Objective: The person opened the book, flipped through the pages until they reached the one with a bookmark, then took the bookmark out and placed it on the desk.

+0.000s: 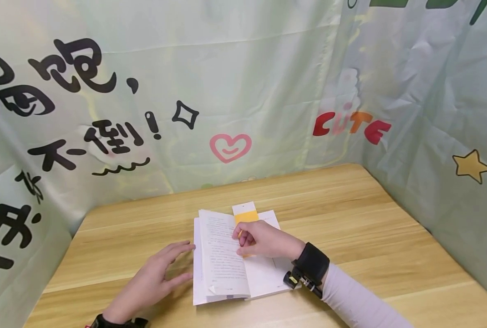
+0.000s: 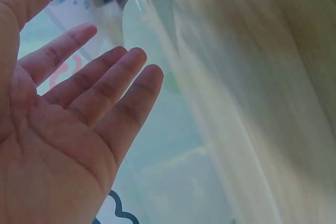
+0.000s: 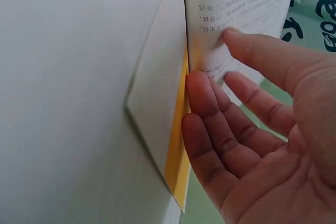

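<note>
An open book [image 1: 225,259] lies on the table, with printed text on its left page and a mostly blank right page. Along the fold, on the right page, is a white and yellow card strip [image 1: 246,216], whose top end sticks out past the book. My right hand [image 1: 268,239] is over the fold, its fingertips [image 3: 199,129] touching the strip's yellow part and its thumb against the printed page. To the left of the book, my left hand [image 1: 157,273] has its fingers spread and fingertips right at the cover's edge, holding nothing.
The wooden table [image 1: 329,200] extends around the book. Behind it and along the sides hangs a printed cloth [image 1: 276,109] with lettering, a pink heart and a star. Each wrist wears a black band [image 1: 315,263].
</note>
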The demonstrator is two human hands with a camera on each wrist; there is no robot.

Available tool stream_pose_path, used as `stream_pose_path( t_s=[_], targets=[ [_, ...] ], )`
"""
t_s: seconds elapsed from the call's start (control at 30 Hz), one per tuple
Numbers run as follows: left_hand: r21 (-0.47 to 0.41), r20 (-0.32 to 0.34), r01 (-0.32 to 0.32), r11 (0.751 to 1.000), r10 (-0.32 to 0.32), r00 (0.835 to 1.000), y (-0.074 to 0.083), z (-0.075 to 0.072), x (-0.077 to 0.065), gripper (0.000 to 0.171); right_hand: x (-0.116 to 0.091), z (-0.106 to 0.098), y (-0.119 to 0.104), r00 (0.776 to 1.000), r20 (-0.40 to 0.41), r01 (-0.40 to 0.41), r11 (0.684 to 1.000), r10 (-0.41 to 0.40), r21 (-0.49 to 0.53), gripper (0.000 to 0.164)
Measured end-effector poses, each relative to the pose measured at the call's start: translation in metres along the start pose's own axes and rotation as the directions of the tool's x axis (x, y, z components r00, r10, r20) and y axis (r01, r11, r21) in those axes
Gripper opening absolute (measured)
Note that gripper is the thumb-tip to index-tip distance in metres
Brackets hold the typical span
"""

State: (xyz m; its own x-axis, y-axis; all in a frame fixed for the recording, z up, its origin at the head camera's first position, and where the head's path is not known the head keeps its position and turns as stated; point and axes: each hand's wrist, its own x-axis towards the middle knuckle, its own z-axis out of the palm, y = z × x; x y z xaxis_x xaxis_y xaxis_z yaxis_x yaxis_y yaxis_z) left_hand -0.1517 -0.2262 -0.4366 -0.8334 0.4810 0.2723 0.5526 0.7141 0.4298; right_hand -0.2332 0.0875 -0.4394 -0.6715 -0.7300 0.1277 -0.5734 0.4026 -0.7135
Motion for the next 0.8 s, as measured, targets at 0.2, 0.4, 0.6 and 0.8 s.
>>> stream_pose_path(
  t_s=[0.2, 0.4, 0.6, 0.8],
  targets=[
    [0.047, -0.085, -0.066, 0.997, 0.070, 0.994, 0.001, -0.003, 0.002, 0.052, 0.000, 0.000, -0.001, 0.999, 0.016, 0.049, 0.998, -0.048, -0.043, 0.028],
    [0.051, -0.126, -0.094, 0.994, 0.100, 0.987, 0.007, -0.004, 0.006, 0.041, -0.001, 0.000, -0.003, 0.998, 0.030, 0.053, 0.993, -0.050, -0.107, 0.030],
    [0.023, -0.081, -0.083, 0.996, 0.085, 0.993, 0.019, 0.004, 0.009, 0.037, -0.002, 0.000, -0.004, 0.998, 0.044, 0.058, 0.991, -0.053, -0.120, 0.032],
    [0.050, -0.045, -0.145, 0.988, 0.147, 0.988, 0.026, 0.015, 0.008, 0.039, -0.003, 0.001, -0.004, 0.997, 0.057, 0.055, 0.986, -0.046, -0.158, 0.037]
  ],
)
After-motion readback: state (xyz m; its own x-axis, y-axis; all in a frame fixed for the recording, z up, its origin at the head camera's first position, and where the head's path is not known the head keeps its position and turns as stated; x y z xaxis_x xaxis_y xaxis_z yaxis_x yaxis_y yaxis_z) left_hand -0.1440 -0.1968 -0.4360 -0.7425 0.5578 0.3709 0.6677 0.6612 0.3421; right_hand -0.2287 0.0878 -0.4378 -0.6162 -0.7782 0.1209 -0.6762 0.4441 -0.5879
